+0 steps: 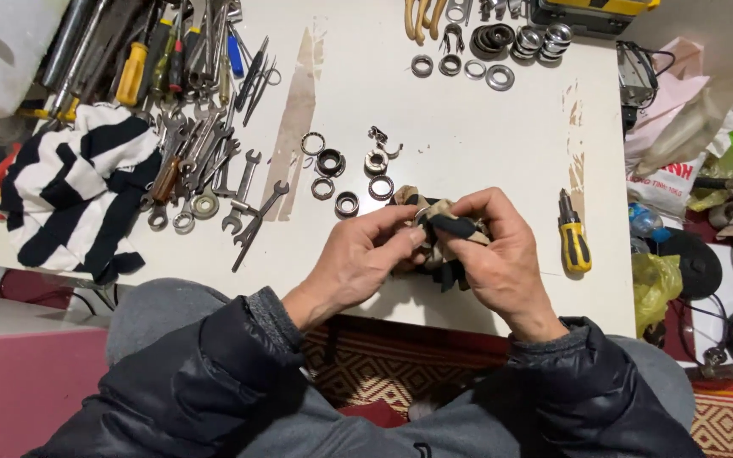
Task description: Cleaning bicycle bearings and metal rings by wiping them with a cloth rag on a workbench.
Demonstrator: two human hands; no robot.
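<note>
Between both hands, just above the near edge of a white table (468, 127), sits a dirty beige and black rag (447, 242) bunched around a small metal ring part that is mostly hidden. The left hand (358, 263) pinches the rag with thumb and fingertips. The right hand (494, 254) grips it from the other side, fingers curled over the cloth. The two hands meet over the bundle, both clamped on it.

Just beyond the left hand's fingertips lies a loose cluster of bearing rings (345, 174), some silver, some dark. Further out past both hands, at the table's far edge, is a second group of rings and washers (502, 51). To the right of the right hand lies a short yellow and black screwdriver (572, 233). Well to the left of the left hand is a heap of spanners (205, 170), with screwdrivers beyond them, and a black and white striped cloth (74, 191).

The risk, as I judge it, is that the small part slips from the rag; held so close to the table edge, it could drop to the patterned rug (383, 356) between the person's knees. A careless sweep of the left hand might also scatter the nearest rings.
</note>
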